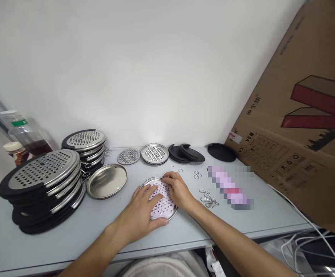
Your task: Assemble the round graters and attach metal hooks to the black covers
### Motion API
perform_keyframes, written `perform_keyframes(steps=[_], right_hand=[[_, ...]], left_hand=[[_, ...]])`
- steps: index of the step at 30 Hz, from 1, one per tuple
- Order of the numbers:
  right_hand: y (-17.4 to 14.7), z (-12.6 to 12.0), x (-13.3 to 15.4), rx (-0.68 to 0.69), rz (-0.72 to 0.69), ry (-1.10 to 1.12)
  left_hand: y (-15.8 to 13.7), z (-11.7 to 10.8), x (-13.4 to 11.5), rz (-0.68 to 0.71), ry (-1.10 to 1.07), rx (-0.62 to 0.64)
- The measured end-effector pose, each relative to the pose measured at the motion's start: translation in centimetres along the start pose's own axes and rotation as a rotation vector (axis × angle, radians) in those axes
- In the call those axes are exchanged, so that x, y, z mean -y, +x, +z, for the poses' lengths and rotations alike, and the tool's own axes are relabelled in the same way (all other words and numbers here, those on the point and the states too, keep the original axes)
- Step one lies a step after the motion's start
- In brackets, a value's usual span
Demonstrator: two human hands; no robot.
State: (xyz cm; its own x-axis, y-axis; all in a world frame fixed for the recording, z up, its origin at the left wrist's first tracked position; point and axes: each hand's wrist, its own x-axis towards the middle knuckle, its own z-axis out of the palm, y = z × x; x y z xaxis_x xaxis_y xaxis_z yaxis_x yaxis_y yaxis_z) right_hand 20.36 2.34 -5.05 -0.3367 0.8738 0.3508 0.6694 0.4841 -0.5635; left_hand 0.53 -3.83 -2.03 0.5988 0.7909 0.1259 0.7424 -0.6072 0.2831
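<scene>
A round metal grater [162, 204] lies on the table in front of me. Its perforated face looks pale lilac, and a silver rim runs around it. My left hand [144, 209] grips the grater from the left, fingers spread over the face and thumb along the near rim. At the far right rim, my right hand [179, 190] has its fingertips pressed together on the edge. What may be under those fingertips is hidden. Close by on the left rests a shallow silver lid [107, 181]. Several metal clips [209, 200] and small rings [197, 175] lie to the right.
Stacks of black-edged graters [45, 169] stand at left, before bottles [26, 130]. Along the wall are a perforated disc [128, 156], another grater [155, 153] and black covers [186, 153]. A blurred lilac object [228, 186] and a large cardboard box [297, 154] occupy the right.
</scene>
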Motion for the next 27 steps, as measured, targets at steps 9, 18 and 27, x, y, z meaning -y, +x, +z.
perform_keyframes(steps=[9, 18, 27], right_hand=[[0.0, -0.5, -0.3, 0.053, -0.096, -0.077], [-0.6, -1.8, -0.1, -0.026, 0.041, 0.021], [-1.4, -2.4, 0.6, 0.044, 0.099, -0.059]], left_hand=[[-0.1, -0.1, -0.2, 0.013, 0.015, -0.008], [-0.6, 0.1, 0.8, 0.031, -0.044, -0.052], [-3.0, -3.3, 3.2, -0.056, -0.093, -0.190]])
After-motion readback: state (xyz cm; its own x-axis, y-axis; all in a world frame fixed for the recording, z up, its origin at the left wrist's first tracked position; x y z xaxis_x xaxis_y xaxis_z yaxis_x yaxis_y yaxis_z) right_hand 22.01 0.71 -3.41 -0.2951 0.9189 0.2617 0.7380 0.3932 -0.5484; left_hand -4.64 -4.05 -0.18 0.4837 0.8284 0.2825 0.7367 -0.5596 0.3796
